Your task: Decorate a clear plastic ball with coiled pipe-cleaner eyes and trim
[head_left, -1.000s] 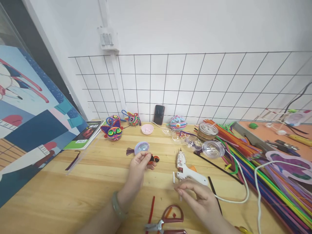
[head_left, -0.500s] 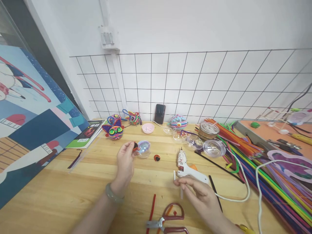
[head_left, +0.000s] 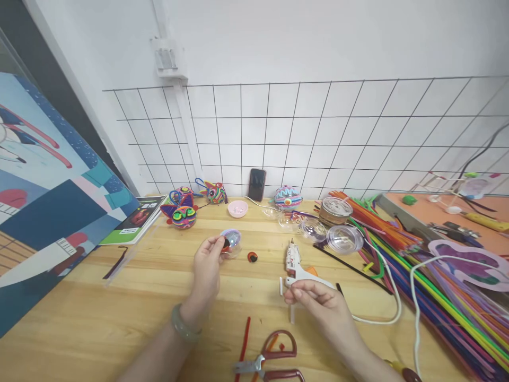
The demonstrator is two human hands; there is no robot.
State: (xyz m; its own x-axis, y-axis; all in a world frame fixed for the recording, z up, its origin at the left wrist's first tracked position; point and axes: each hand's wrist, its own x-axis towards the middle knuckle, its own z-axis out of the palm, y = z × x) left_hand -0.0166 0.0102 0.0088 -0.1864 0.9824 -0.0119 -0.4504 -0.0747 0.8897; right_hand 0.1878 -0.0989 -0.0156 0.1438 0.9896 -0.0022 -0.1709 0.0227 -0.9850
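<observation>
Pinched in my left hand [head_left: 207, 265] is a small black and orange-red coiled disc [head_left: 226, 244], held just in front of an iridescent clear plastic half-ball [head_left: 234, 239]. A similar orange and black coil [head_left: 252, 257] lies on the wood to its right. My right hand [head_left: 318, 307] hovers over the handle of a white hot glue gun [head_left: 293, 260], thumb and fingertips closed together. Whatever is between those fingertips, if anything, is too small to make out. Scissors with dark red handles [head_left: 274, 358] lie below, between the hands, beside a red pipe cleaner strip [head_left: 243, 345].
Colourful wrapped ornaments [head_left: 183, 212], a pink bowl [head_left: 237, 209] and a phone [head_left: 256, 184] line the back. Clear plastic half-balls [head_left: 345, 240], a jar [head_left: 335, 211] and many pipe cleaners [head_left: 433, 302] fill the right. A white cable [head_left: 397, 313] loops there. A picture board [head_left: 79, 201] leans at left.
My left hand has brought the coiled disc closer to the iridescent half-ball, so they overlap in view. My right fingertips have drawn together. The whole view has shifted slightly.
</observation>
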